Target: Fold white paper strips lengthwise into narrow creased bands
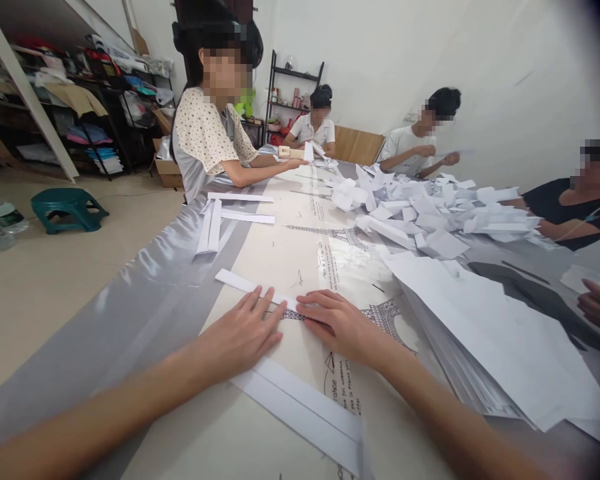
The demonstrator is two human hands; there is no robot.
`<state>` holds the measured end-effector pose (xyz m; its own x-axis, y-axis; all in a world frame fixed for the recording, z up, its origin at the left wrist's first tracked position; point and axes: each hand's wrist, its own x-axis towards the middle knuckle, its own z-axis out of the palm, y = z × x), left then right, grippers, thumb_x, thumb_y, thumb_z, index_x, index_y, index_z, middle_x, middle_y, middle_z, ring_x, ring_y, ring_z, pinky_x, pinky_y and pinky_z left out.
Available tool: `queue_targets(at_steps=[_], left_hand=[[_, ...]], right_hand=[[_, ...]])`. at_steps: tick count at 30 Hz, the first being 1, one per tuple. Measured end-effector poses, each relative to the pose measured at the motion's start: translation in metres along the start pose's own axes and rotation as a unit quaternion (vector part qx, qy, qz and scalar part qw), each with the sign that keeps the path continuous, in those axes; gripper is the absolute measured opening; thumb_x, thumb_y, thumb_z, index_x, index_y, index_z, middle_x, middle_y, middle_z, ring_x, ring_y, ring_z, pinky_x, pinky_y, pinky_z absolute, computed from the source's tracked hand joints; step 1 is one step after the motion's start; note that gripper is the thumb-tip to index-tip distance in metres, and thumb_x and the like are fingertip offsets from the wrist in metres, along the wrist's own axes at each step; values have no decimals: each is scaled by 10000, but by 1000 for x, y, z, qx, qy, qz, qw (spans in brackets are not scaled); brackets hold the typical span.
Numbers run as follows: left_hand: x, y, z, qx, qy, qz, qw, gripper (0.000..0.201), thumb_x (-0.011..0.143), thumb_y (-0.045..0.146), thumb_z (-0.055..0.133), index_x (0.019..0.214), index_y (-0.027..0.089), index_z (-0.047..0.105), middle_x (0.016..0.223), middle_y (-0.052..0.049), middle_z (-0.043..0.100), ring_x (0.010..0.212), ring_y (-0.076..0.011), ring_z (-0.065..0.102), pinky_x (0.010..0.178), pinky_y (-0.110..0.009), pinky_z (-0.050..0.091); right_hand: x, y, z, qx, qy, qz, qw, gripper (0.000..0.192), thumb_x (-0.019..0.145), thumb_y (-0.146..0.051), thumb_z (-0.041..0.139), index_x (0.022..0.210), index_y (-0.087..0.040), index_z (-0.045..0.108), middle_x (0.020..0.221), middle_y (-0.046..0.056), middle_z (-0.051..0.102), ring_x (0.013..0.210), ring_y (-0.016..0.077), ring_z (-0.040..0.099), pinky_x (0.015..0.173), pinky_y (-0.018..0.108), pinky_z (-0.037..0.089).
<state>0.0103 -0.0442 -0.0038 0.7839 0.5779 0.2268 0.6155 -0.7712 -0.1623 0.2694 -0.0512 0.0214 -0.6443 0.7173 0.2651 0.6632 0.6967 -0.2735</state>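
Pressing a long folded paper strip [300,400] flat on the near table [145,313], your left hand [240,333] and right hand [343,327] lie open-fingered; loose sheets [505,340] stack right, folded pieces [430,213] heap far.

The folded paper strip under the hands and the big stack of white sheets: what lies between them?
Only bare tablecloth with Eiffel Tower print, in the head view.
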Motion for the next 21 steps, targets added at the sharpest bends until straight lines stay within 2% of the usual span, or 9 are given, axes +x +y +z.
queue_targets(at_steps=[3,5,7,10,13,16,21], left_hand=[[-2,4,-1,-35,5,-11,999,562,1084,494,324,1549,184,389,1566,-215,432,1446,-415,408,1111,-554,390],[-2,2,-5,-44,4,-14,999,553,1085,483,328,1546,188,401,1564,-215,435,1435,-412,426,1119,-552,383],[0,0,-7,-42,4,-15,999,516,1085,456,341,1525,203,437,1535,-201,472,1404,-394,472,1121,-544,390],[2,-3,-8,-37,8,-19,999,437,1092,379,335,1461,226,512,1453,-164,555,1359,-350,525,1102,-526,420],[4,-4,-4,-40,18,-10,999,429,1095,311,307,1412,147,544,1499,-181,515,1427,-346,448,1133,-525,393],[4,-5,1,-58,6,12,998,461,1103,314,280,1426,73,504,1558,-201,451,1459,-333,410,1170,-508,356],[2,-7,-1,-97,-33,16,995,525,1110,405,263,1505,98,423,1594,-195,404,1498,-338,348,1193,-523,314]], right_hand=[[-1,2,0,21,-1,10,1000,323,1018,-172,514,1296,-234,668,1334,85,659,1236,263,586,1039,487,513],[-3,5,-1,50,-2,21,999,304,1020,-198,516,1270,-248,682,1330,77,655,1227,251,591,1034,464,514],[-6,9,-6,75,9,63,995,272,1014,-261,543,1240,-263,694,1308,73,653,1190,244,608,1000,443,528],[-9,13,-14,98,27,173,980,264,981,-383,594,1186,-262,708,1149,70,683,959,219,660,837,394,563],[-8,13,-20,131,4,245,961,227,949,-412,610,1048,-245,730,927,31,703,718,173,617,670,334,526],[-5,13,-18,168,-20,268,949,199,929,-394,611,910,-227,718,777,2,684,644,156,581,602,299,476],[-5,13,-12,223,8,285,932,179,905,-377,623,872,-208,669,758,2,671,647,149,568,588,282,449]])
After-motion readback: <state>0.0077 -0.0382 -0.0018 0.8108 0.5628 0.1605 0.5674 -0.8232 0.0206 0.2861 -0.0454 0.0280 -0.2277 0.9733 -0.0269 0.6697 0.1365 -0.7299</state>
